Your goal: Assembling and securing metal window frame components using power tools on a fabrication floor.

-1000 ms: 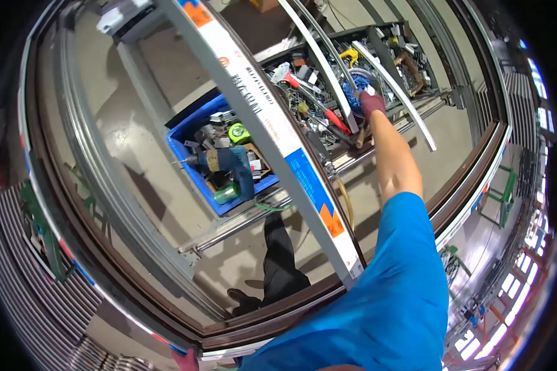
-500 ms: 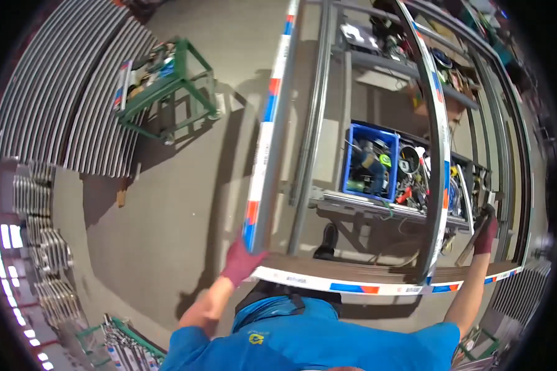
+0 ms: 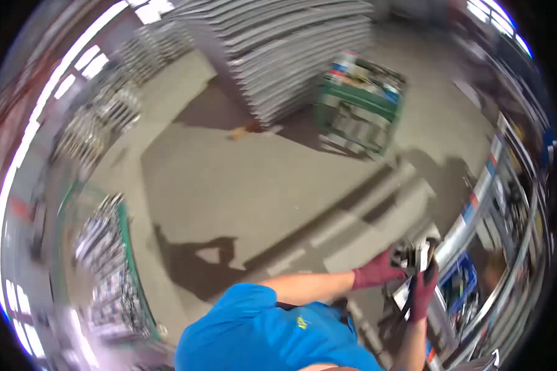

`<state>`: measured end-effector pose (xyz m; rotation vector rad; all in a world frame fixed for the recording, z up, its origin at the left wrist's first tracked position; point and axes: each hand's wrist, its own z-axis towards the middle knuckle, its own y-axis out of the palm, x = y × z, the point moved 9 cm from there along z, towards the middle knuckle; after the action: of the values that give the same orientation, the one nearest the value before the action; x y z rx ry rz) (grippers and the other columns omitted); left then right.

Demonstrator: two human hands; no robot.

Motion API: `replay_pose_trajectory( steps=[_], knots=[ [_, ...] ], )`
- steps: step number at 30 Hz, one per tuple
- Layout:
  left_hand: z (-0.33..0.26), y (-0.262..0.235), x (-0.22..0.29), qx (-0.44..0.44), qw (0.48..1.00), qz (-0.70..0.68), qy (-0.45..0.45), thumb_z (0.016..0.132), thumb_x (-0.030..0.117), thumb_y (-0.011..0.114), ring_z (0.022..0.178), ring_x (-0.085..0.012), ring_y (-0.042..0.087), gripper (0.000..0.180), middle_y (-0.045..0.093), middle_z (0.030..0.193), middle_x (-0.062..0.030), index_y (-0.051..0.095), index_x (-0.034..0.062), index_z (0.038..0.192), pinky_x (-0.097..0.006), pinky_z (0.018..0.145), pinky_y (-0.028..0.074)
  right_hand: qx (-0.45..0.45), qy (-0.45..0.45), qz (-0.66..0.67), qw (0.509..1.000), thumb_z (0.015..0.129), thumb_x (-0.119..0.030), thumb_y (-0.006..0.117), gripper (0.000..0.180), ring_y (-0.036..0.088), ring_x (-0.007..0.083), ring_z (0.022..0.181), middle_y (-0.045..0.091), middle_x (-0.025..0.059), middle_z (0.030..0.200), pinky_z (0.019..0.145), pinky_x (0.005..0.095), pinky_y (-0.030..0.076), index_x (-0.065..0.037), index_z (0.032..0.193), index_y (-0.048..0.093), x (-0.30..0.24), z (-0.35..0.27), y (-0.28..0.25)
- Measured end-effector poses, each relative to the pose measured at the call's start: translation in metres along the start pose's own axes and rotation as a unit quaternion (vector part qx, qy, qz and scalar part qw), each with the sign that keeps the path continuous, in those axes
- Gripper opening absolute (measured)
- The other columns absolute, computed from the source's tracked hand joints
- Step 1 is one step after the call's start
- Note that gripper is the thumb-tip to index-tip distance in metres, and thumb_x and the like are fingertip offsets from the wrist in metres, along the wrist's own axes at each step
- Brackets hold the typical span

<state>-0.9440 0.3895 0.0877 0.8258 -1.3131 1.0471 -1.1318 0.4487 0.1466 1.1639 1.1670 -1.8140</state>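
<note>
Both my hands wear dark red gloves and are close together at the lower right, beside the metal frame. My left hand (image 3: 380, 271) reaches in from the left, its fingers closed at a small dark-and-silver metal piece (image 3: 421, 252). My right hand (image 3: 423, 289) comes up from below, fingers wrapped at the same piece. Blur hides its exact kind, and whether it is one piece or two. The metal frame (image 3: 461, 229), with white, red and blue film along its bar, stands just right of my hands.
A blue crate (image 3: 459, 284) of tools shows through the frame. Ahead is a green cart (image 3: 359, 102) with parts on top, beside a tall stack of silver profiles (image 3: 303, 59). At left stands a green-framed rack (image 3: 130, 266) full of metal pieces.
The view has swung left, so the frame now lies at the right. My left hand has let go of the frame's corner, and both hands have come together at the metal piece.
</note>
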Motion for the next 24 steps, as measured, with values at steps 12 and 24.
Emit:
replay_pose_trajectory(
  steps=[12,24],
  knots=[
    [0.049,-0.182,-0.117,0.160,0.935,-0.205,-0.239,0.080,0.028,0.090,0.078,-0.0150,0.068,0.048,0.071,0.093,-0.0060,0.068,-0.0003,0.112,-0.033,0.067,0.058,-0.266,0.056,0.111,0.956,0.086,-0.006,0.072,0.061,0.054,0.0085,0.070,0.058,0.0029,0.095,0.058,0.0247,0.046,0.000,0.142,0.048,0.049,0.073,0.260],
    [0.217,-0.275,-0.112,0.134,0.931,-0.232,-0.247,0.086,0.013,0.085,0.107,-0.0199,0.069,0.061,0.070,0.119,-0.0104,0.058,0.0026,0.139,-0.036,0.088,0.062,-0.133,0.151,0.169,0.965,0.092,-0.011,0.065,0.053,0.044,0.0056,0.050,0.050,-0.0014,0.078,0.041,0.0245,0.037,-0.002,0.142,0.052,0.066,0.349,0.211]
  ],
)
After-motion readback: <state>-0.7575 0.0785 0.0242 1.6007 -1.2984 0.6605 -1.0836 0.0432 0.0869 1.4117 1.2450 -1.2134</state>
